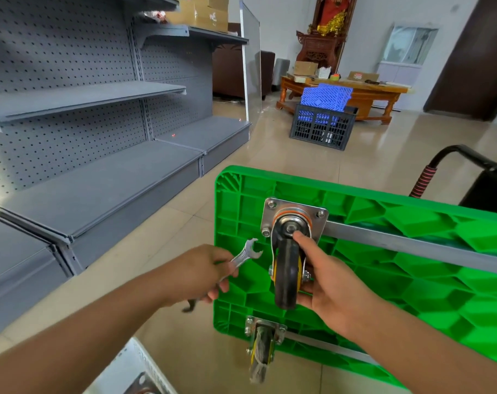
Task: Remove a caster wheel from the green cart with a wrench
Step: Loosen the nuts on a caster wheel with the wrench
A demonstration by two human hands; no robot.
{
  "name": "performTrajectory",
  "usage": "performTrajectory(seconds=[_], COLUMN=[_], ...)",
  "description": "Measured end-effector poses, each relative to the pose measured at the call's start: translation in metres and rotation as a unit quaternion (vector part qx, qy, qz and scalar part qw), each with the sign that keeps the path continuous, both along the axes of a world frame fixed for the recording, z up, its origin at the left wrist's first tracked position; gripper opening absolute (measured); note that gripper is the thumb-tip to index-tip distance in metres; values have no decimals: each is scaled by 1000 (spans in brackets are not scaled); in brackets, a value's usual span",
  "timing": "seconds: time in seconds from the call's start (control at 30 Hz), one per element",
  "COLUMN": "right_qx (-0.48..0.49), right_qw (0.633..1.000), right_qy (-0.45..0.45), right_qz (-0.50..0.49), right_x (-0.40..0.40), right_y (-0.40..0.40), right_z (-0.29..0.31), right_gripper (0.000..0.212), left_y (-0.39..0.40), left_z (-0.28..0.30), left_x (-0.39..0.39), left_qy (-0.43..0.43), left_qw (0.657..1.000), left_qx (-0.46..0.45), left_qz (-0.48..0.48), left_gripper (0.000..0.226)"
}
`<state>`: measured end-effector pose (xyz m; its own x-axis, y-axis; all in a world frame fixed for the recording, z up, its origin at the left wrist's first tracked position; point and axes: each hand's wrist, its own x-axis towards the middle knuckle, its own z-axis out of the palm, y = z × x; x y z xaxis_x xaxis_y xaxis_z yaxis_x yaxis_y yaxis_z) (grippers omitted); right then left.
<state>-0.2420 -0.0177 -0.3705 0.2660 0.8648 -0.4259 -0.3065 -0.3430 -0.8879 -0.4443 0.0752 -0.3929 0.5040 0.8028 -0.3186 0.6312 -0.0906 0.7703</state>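
writing: no brand or label could be read on the cart, the wrench or the boxes at this size.
green cart [383, 251]: stood tipped on its edge on the tiled floor [312, 155], ribbed underside facing the camera, black handle [452, 155] behind it.
caster wheel [288, 268]: black with a yellow hub, its steel plate bolted at the upper left corner of the underside; three bolts showed on the plate.
second caster [261, 351]: at the lower corner of the same edge, blurred.
left grip [196, 274]: fingers curled round the wrench [241, 258], clenched on its shank; the open end pointed up, just beside the caster plate but apart from it.
right grip [327, 282]: wrapped on the caster wheel, thumb reaching up to the swivel head, fingers behind the tyre.
grey shelving [85, 109]: along the left.
black crate [322, 127]: on the floor farther back, blue panels in it.
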Motion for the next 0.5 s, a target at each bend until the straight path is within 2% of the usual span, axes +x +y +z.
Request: performTrajectory(seconds=[0.03, 0.1, 0.2, 0.33, 0.5], right_qx=[0, -1, -2, -4, -7], right_qw=[1000, 1000, 1000, 1000, 1000], right_qy=[1, -1, -1, -3, -3], right_qz=[2, 7, 6, 6, -2], right_x=[0, 0, 0, -1, -1], right_y=[0, -1, -2, -3, -2], right_z=[0, 1, 2, 3, 3], right_gripper=[46, 48, 46, 46, 44], left_y=[4, 12, 16, 12, 8], left_z=[8, 22, 41, 56, 66], left_x=[-3, -8, -9, 3, 14], left_qy=[58, 142, 197, 260, 292], left_qw=[995, 964, 924, 879, 863], left_qx=[75, 217, 325, 393, 404], left_qz=[-25, -54, -51, -67, -82], left_gripper=[24, 23, 20, 13, 14])
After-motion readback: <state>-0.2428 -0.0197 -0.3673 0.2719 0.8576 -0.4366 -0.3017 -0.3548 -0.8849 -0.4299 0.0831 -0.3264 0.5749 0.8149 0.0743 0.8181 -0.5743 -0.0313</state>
